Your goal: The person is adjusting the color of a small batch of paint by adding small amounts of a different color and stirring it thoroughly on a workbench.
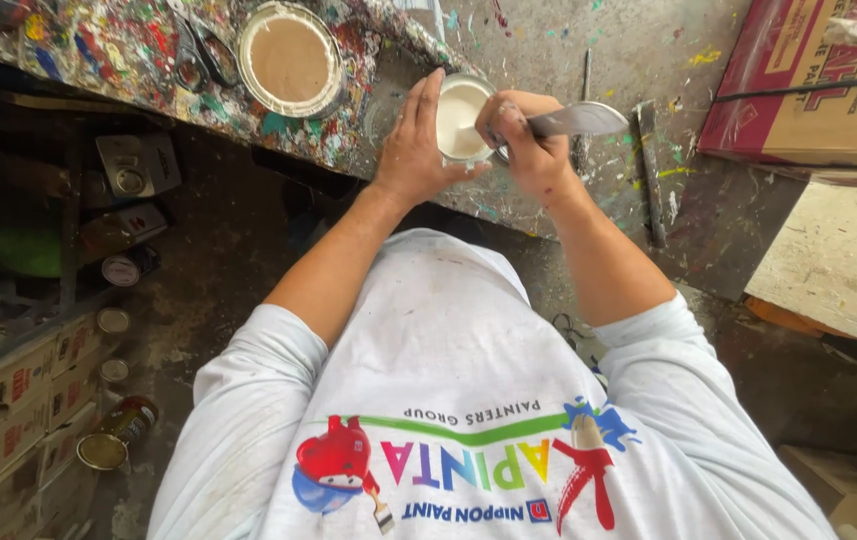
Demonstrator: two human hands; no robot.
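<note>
Head view. Small open tin of white paint [461,118]: at 12 o'clock, on the edge of the paint-spattered bench [128,50]. Left hand [413,150]: fingers wrapped flat against the tin's left wall, steadying it. Right hand [531,150]: fingers closed round a flat metal blade [580,120], which points toward 3 o'clock. Lid with tan inside [289,58]: at 11 o'clock. Red carton [808,90]: at 2 o'clock.

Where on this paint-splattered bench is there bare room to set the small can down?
Bare grey bench lies between the flat metal strip and the cardboard box. The left is crowded: the open tan paint can and glasses beside the small can.
</note>
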